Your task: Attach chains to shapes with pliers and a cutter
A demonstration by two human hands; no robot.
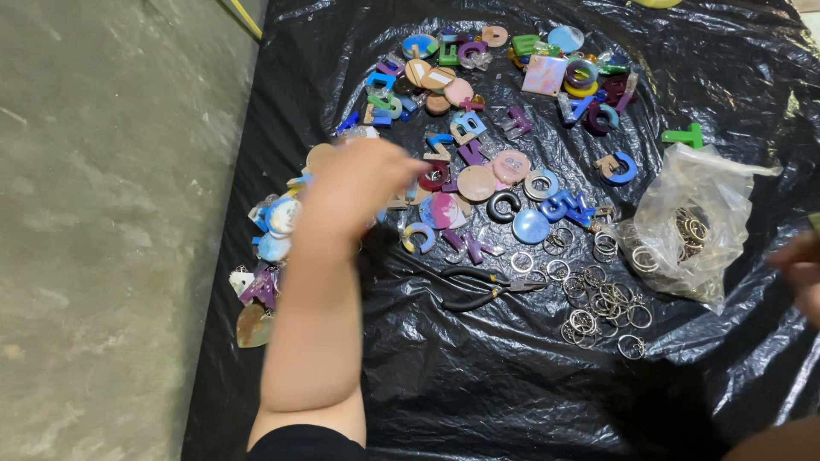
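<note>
My left hand [357, 183] reaches out over a spread of colourful resin letters and discs [478, 154] on a black plastic sheet [478, 376]. The hand is blurred by motion, so I cannot tell whether its fingers hold a piece. My right hand [801, 271] shows only at the right edge, partly cut off, close to a clear plastic bag of metal rings [696, 218]. Black pliers [478, 288] lie between the two hands, untouched. Loose metal key rings [598, 299] are scattered to the right of the pliers.
The black sheet lies on a grey concrete floor [111, 230], with its left edge running from top centre to bottom left. A green letter [683, 135] sits apart above the bag. More resin pieces [260, 282] lie along the sheet's left edge.
</note>
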